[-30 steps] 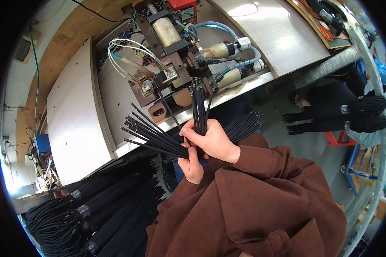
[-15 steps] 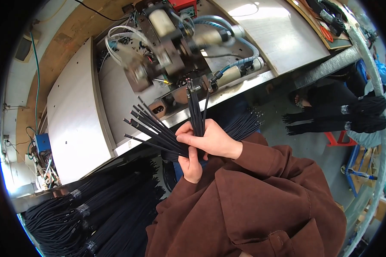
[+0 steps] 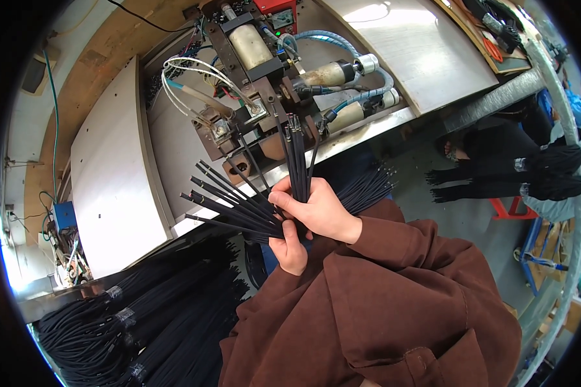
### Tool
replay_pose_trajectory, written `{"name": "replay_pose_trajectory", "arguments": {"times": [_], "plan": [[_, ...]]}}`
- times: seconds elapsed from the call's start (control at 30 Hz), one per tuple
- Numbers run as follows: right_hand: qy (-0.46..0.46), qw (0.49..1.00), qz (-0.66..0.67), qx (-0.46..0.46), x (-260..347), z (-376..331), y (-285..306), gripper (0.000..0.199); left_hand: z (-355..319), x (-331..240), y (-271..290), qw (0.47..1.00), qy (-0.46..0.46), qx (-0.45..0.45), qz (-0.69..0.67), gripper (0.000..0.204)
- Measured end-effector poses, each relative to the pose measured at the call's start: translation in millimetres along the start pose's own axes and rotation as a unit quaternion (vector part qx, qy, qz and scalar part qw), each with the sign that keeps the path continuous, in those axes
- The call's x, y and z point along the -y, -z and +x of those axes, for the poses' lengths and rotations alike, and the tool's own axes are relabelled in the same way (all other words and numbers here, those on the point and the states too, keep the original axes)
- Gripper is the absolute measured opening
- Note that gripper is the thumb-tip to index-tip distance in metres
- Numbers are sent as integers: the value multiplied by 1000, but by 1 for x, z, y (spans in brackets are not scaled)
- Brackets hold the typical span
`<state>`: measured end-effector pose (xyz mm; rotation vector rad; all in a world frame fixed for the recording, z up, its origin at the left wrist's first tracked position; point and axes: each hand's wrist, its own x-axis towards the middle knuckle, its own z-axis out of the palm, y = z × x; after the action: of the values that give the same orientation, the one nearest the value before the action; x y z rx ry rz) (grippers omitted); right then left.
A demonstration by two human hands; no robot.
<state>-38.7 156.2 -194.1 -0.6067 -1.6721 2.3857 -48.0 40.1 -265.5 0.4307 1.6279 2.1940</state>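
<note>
Two big pale metal panels [image 3: 110,193] flank a machine [image 3: 265,84] bolted on a steel bench edge [image 3: 361,129], top centre of the head view; machine has a cream cylinder, white wires, blue-grey hoses, two silver pneumatic cylinders on its right side. Wooden board [image 3: 77,71] behind the left panel. Lower left: large heaps of bundled black cords [image 3: 142,322], taped in bunches, lying below the bench. Far right: more black bundles [image 3: 536,174] hanging off a rail, well apart from the hands. Brown sleeves [image 3: 381,303] of the person fill the lower centre. Another loose fan of black cord ends [image 3: 368,187] shows just behind the right wrist, under the bench edge. Right hand [image 3: 316,209] is clenched around a small upright bunch of black cords [image 3: 297,155], thumb across the front, cord tips pointing up and reaching to the machine's front jaw area; cannot tell if the tips are actually inside it. Left hand [image 3: 289,248] sits just below the right one, fingers curled round the base of a splayed fan of black cords [image 3: 229,203] that spreads up and left over the panel edge. Both hands touching each other, held just in front of the bench, between the machine and the person's chest.
</note>
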Motion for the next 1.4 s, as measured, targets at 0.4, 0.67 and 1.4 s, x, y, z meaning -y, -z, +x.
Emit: {"name": "replay_pose_trajectory", "arguments": {"times": [0.4,0.67,1.4], "plan": [[-28,999,-7,20,9,2,2,19,5,-5,-2,1000,-5,16,6,26],[-38,999,-5,34,8,-4,5,20,3,-5,0,999,3,36,-11,23],[-31,1000,-1,7,12,8,-1,18,16,-15,0,999,18,31,1,31]]}}
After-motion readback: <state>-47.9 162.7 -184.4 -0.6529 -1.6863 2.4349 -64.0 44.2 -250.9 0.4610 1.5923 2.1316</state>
